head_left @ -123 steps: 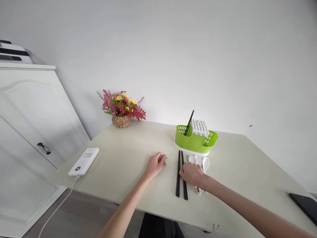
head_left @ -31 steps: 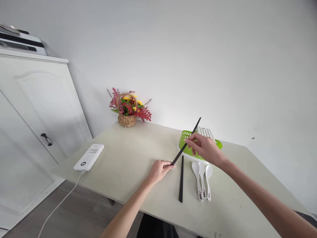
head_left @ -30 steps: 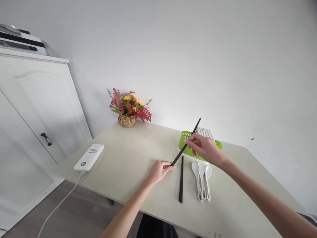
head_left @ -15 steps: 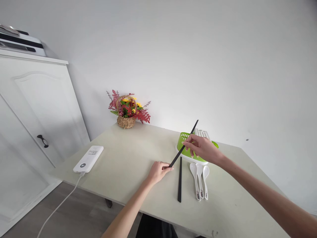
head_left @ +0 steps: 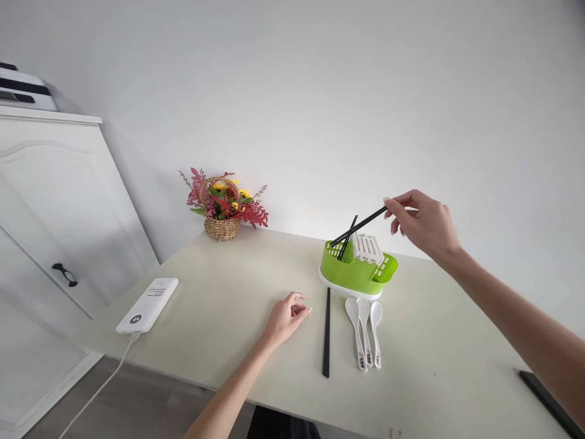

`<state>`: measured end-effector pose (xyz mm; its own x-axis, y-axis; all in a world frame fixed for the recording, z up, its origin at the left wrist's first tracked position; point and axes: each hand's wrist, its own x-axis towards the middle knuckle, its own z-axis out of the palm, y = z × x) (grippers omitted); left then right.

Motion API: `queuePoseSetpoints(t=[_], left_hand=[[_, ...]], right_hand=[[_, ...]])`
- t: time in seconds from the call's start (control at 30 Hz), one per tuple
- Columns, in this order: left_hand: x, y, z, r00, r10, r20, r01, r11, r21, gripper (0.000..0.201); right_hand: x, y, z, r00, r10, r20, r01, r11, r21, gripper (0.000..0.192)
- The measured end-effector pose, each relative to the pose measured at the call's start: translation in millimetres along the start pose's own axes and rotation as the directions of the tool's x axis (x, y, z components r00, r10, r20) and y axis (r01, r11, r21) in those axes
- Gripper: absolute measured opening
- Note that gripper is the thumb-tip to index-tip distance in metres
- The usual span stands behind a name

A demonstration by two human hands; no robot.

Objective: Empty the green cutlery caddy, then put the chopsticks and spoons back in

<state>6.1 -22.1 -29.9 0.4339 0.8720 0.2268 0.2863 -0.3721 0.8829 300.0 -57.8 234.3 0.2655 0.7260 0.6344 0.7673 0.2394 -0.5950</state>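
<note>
I'm pinching black chopsticks (head_left: 368, 220) by one end in my right hand (head_left: 423, 222), right of centre; they're slanting down-left from the fingertips toward the green holder's (head_left: 350, 275) left compartment. My left hand (head_left: 284, 320) is curling loosely, thumb and fingers parted, lower centre.

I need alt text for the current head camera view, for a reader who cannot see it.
A person's right hand holds black chopsticks, tips at one end of a green holder. The left hand, empty, is near more chopsticks and three white spoons on a table.
</note>
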Motion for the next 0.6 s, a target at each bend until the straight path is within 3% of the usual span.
queuePoseSetpoints(t=[0.1,0.2,0.37,0.5,0.6], left_hand=[[0,3,-0.1,1.0,-0.002,0.008,0.002,1.0,0.023,0.029],[-1,5,-0.2,1.0,-0.011,0.018,0.011,1.0,0.022,0.024],[2,5,1.0,0.999,-0.024,0.037,0.022,0.999,0.04,0.023],[4,6,1.8,0.999,-0.033,0.041,0.031,0.998,0.06,0.021],[4,7,1.9,0.998,-0.037,0.047,0.034,0.997,0.07,0.019]], right_hand=[[19,16,13,0.999,0.004,0.039,-0.002,0.998,-0.068,0.04],[35,36,35,0.981,0.054,0.187,-0.034,0.994,-0.108,0.035],[56,66,69,0.883,0.159,0.441,-0.092,0.981,-0.168,0.029],[67,79,85,0.847,0.186,0.497,-0.095,0.975,-0.203,0.027],[70,80,88,0.863,0.202,0.463,-0.092,0.964,-0.249,0.028]])
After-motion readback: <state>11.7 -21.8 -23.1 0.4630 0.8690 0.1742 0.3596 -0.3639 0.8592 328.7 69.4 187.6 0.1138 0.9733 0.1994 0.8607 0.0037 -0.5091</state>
